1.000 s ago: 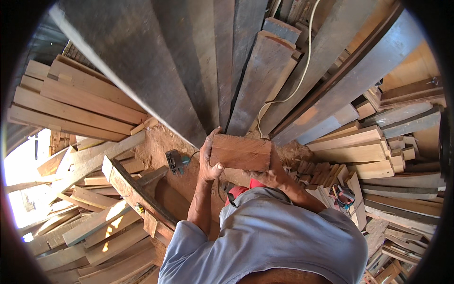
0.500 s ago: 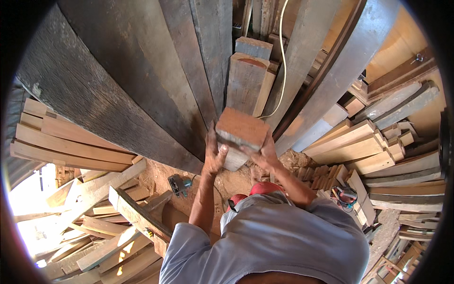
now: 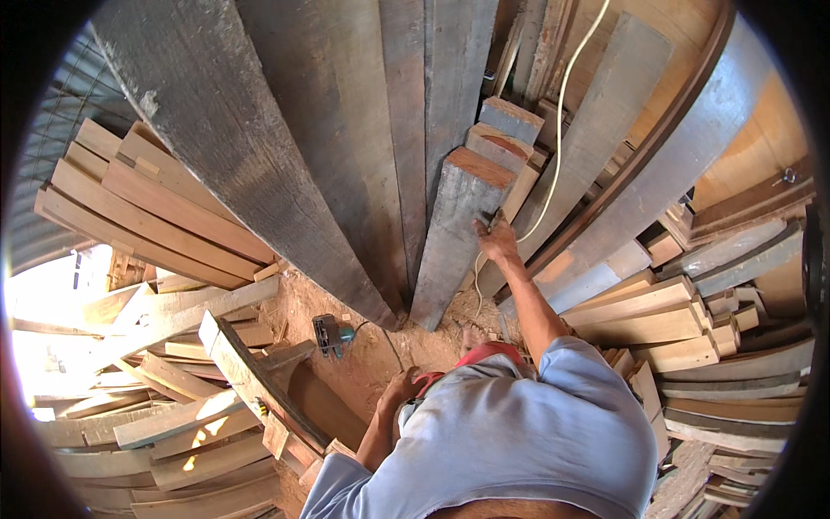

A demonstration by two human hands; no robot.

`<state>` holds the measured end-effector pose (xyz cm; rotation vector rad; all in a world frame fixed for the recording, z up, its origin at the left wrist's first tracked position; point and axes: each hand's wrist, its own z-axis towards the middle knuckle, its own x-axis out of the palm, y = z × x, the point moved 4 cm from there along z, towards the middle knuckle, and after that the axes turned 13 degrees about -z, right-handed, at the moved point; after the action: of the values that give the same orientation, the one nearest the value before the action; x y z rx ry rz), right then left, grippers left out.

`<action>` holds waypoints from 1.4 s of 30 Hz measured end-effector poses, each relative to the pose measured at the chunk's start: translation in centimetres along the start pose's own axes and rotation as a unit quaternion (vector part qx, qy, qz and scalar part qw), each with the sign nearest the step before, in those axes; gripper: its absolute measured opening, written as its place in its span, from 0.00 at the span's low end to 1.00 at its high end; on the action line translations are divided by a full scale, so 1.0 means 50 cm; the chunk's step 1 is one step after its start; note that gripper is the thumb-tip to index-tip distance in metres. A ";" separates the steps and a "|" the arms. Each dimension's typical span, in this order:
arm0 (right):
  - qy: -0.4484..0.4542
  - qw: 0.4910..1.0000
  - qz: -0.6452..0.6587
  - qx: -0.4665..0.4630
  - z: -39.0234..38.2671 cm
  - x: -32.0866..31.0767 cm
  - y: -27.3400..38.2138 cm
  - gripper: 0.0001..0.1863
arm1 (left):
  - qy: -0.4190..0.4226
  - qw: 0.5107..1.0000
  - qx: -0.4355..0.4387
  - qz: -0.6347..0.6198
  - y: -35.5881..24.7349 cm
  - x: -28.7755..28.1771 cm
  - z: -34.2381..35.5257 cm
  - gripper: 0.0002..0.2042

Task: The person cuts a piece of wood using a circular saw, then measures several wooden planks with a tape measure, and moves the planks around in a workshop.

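A thick grey wooden beam (image 3: 456, 238) with a reddish-brown cut end leans at the centre, its lower end on the dusty floor. My right hand (image 3: 495, 238) touches its right edge in the upper half, thumb and fingers apart, not wrapped round it. Directly behind stand a shorter block with a brown end (image 3: 499, 145) and another grey one (image 3: 512, 119). My left hand (image 3: 399, 387) is low beside red cloth (image 3: 424, 383) at my waist, away from the beam; its fingers are partly hidden.
Long dark planks (image 3: 320, 121) lean at the left of the beam. A pale cable (image 3: 562, 104) hangs to its right. On the sawdust-covered floor (image 3: 367, 350) sits a teal-and-black power tool (image 3: 331, 336). Stacked boards fill the left (image 3: 164, 212) and right (image 3: 644, 324).
The beam, held in both hands before, now leans against the stack, farther from me. My left hand has come off it and dropped to my waist; my right hand has moved up along its edge.
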<state>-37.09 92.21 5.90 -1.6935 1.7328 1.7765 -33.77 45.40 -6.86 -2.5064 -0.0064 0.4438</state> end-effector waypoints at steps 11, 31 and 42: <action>0.233 0.932 -0.216 -0.173 -0.197 0.266 -0.078 0.37 | -0.169 0.892 -0.048 -0.415 0.285 0.128 0.002 0.28; 0.430 0.885 -0.178 -0.012 -0.456 0.626 -0.135 0.13 | -0.321 0.826 -0.094 -0.454 0.497 0.242 -0.444 0.26; 0.545 0.729 -0.244 -0.335 -0.799 0.874 0.162 0.14 | -0.581 0.600 -0.319 -0.448 0.658 0.407 -0.701 0.34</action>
<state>-35.29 34.61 -9.90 -3.5431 0.4834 1.1855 -6.59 0.90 -4.40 -1.8199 -2.1017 1.6698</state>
